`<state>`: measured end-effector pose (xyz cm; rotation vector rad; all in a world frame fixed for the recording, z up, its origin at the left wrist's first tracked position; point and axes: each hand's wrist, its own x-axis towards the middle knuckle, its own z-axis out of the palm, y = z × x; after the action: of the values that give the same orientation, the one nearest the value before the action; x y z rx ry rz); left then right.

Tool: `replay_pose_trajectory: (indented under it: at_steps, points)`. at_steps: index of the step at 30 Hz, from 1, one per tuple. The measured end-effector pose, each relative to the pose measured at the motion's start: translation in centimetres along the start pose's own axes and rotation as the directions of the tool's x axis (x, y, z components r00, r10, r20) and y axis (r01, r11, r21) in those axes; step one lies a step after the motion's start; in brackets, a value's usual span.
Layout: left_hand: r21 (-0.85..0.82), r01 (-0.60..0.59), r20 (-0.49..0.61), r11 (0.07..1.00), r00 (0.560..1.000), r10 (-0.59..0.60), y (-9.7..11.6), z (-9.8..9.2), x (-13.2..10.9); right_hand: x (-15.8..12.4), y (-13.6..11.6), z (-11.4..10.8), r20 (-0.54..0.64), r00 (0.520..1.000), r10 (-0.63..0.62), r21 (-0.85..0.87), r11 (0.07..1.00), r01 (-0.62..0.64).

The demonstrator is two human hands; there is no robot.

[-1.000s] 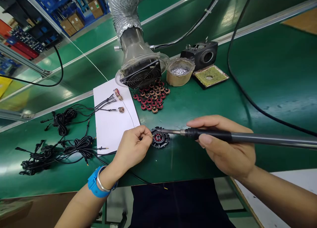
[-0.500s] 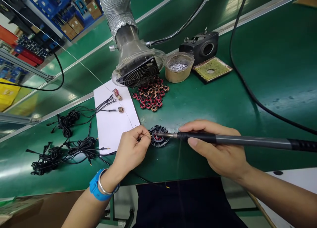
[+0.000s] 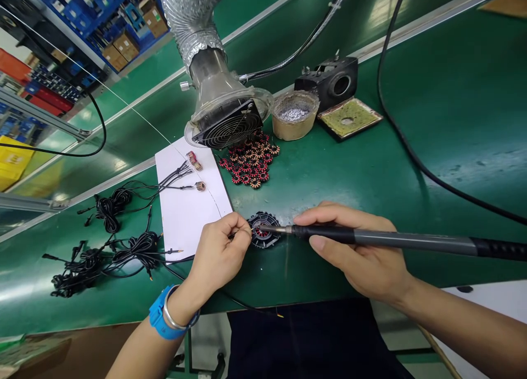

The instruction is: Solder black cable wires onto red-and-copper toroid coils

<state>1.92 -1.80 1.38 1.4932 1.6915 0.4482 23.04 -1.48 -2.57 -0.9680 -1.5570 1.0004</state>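
A round black slotted holder lies flat on the green bench mat, with a red-and-copper toroid coil at its centre. The right hand grasps a long grey-and-black soldering iron like a pen, its slim metal tip reaching over the coil. The left hand pinches a thin dark wire at the coil's left side. A white paper sheet lies just left of the holder. Green mat runs on to the right, and the bench's straight front edge passes just below both hands.
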Motion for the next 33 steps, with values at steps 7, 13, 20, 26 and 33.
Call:
replay_pose_trajectory:
  at_steps: [7, 13, 20, 26, 33]
  points:
    - [0.028, -0.016, -0.002, 0.999, 1.0, 0.017, 0.2, -0.12, -0.13, -0.08, 0.1, -0.17, 0.019, 1.0, -0.001, 0.004, 1.0, 0.001]
    - [0.065, -0.014, 0.001, 0.998, 1.0, 0.014, 0.09, -0.07, -0.14, -0.18, 0.23, -0.12, 0.037, 0.999, -0.014, 0.039, 0.999, 0.012]
    - [0.099, -0.025, 0.006, 0.995, 1.0, 0.025, -0.02, -0.01, -0.09, -0.17, 0.16, -0.17, 0.064, 0.997, -0.032, 0.053, 0.998, 0.029]
    - [0.107, -0.017, 0.009, 0.994, 1.0, 0.016, 0.06, -0.07, -0.09, -0.07, -0.16, -0.16, 0.065, 0.995, -0.074, 0.068, 0.995, 0.069]
    - [0.102, -0.017, 0.011, 0.995, 1.0, 0.016, 0.13, -0.06, -0.03, -0.13, -0.17, -0.22, 0.062, 0.994, -0.086, 0.06, 0.995, 0.083]
